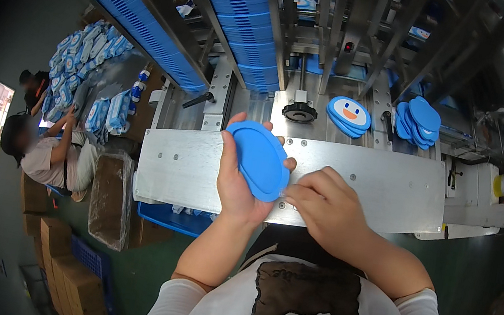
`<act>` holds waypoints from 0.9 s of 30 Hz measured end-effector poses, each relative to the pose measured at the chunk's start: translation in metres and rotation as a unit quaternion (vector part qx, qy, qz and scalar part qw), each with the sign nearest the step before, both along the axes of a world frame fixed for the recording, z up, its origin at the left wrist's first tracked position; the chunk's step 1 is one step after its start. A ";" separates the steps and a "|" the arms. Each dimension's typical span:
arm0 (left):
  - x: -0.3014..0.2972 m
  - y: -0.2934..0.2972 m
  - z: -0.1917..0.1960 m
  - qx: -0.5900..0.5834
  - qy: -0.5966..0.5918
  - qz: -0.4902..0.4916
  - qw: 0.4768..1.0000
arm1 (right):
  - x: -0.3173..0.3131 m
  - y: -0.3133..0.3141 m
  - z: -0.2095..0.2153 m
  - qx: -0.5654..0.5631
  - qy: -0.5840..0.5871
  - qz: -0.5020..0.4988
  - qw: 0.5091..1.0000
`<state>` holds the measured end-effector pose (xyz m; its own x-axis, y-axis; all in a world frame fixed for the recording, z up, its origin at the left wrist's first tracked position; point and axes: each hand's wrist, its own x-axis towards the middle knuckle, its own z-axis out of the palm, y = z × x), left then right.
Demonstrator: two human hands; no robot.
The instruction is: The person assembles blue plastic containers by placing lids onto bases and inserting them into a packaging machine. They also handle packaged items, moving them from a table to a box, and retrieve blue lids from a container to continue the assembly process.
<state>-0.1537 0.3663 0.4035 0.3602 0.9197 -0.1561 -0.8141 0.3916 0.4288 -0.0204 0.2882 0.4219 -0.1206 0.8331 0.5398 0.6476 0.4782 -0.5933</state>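
Note:
My left hand (235,188) is closed round a blue oval plastic lid (258,158), its recessed side with a raised rim facing up. The thumb lies along the lid's left edge and fingertips show past its far and right edges. My right hand (335,207) is pinched at the lid's lower right edge; what its fingertips hold is too small to make out. Both hands are above a bare metal plate (392,189). Beyond it lie a few stacked oval lids with a smiling face (349,112) and a loose pile of blue lids (421,122).
Tall stacks of blue lids (241,17) stand in metal guides of the machine. A black knob (299,112) sits behind the plate. A blue bin (166,218) is below its left end. At left, two people work by a heap of blue-white packs (87,55), near cardboard boxes (75,274).

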 end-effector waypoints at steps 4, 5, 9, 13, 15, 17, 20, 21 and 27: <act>-0.016 0.007 -0.011 0.001 0.023 0.019 1.000 | 0.029 -0.011 0.014 -0.023 -0.008 -0.052 0.998; -0.015 0.005 -0.010 0.018 0.030 -0.002 0.999 | 0.024 -0.007 0.012 -0.004 -0.009 -0.020 1.000; 0.000 -0.005 0.006 0.046 0.028 -0.031 0.998 | -0.002 -0.001 -0.001 -0.028 -0.003 0.029 0.999; -0.005 -0.002 -0.008 0.029 0.010 -0.044 0.999 | 0.023 -0.005 0.001 0.019 -0.030 -0.042 0.998; -0.008 0.002 -0.011 0.023 -0.013 -0.028 0.999 | 0.022 -0.008 0.008 0.031 -0.033 -0.032 0.998; 0.003 -0.005 -0.005 0.024 0.005 -0.045 0.999 | 0.013 -0.010 0.007 -0.019 -0.014 -0.003 1.000; 0.005 -0.006 -0.002 0.060 0.006 -0.068 0.996 | 0.013 -0.007 -0.002 -0.034 0.014 0.007 0.999; 0.002 -0.006 -0.003 0.050 -0.009 -0.070 0.996 | 0.017 -0.010 0.004 -0.011 0.007 -0.007 1.000; 0.002 -0.006 -0.003 0.044 -0.035 -0.083 0.995 | 0.012 -0.013 0.011 -0.010 0.010 0.006 1.000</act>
